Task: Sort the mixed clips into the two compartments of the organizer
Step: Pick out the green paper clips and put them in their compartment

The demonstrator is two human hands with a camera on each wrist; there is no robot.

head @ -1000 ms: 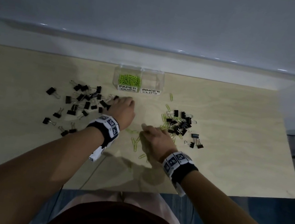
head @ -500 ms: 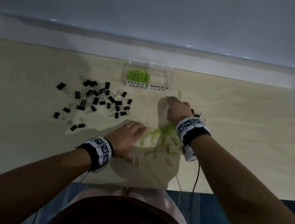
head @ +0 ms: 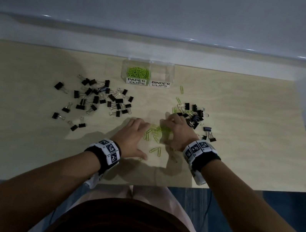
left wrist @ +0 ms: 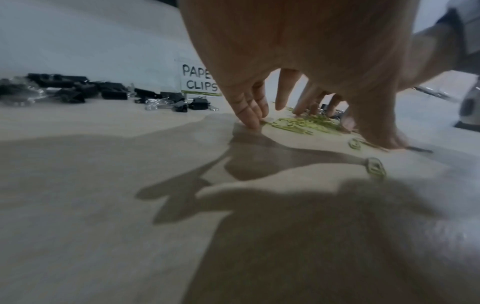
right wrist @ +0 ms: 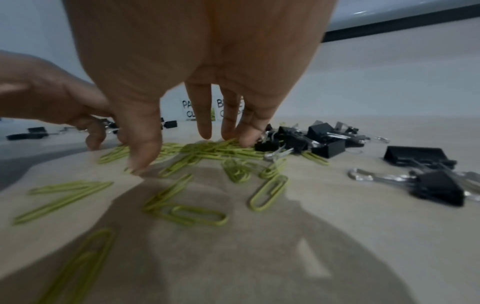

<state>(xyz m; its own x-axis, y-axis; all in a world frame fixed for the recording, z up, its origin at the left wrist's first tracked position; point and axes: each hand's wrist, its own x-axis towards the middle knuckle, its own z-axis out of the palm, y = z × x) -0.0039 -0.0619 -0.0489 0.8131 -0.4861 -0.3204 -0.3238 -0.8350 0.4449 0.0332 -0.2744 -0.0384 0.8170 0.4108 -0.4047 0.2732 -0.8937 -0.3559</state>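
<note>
The right hand [head: 175, 131] stands over the green paper clips [head: 157, 131] with fingers spread and pointing down, the fingertips [right wrist: 245, 138] touching the far side of the pile and the thumb planted at its near-left side; nothing is pinched or lifted. The left hand [head: 134, 135] comes at the same pile from the left, fingers straight and loosely parted, tips [left wrist: 253, 123] on the worktop [head: 23, 134] just at the pile's edge, so the two hands bracket the clips near the middle of the front edge. These clips look thin, light and smooth, lying flat on the wood, so they will likely slide rather than lift; raking them into a heap and scooping from beneath with cupped fingers seems surer than pinching single wires. Just to the right, touching the pile, lies a cluster of black binder clips [head: 194, 114] with a few green ones tangled in; these are stiffer and bulkier, easy to take by the body or the wire handles. A larger scatter of binder clips [head: 98, 96] sits left of centre. At the back edge, centred, stands the clear organizer [head: 172, 74]: its left compartment, labelled paper clips, already holds a green heap, while the right one, labelled binder clips, looks empty.
</note>
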